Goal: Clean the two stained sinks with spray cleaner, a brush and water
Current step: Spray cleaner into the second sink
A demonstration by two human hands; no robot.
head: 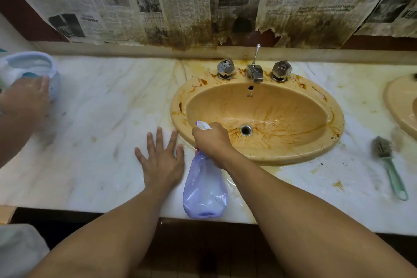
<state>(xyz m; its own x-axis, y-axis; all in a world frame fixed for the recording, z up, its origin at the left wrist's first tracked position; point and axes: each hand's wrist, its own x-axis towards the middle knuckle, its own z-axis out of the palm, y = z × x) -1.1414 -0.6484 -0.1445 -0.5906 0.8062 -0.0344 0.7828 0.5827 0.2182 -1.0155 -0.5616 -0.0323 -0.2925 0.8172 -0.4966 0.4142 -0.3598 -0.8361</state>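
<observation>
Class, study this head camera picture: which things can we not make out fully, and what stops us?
All in the head view:
- The second sink: cut off by the right edge; only its left part shows.
- Trigger of the spray bottle: hidden under the right hand.
- The pale round object, far left: blurred, cut by the edge, partly behind another person's hand.

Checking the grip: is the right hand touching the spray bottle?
Touching. The head view shows the right hand curled round the neck of the spray bottle.

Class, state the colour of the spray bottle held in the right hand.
Translucent pale purple spray bottle, clearest in the head view.
</observation>
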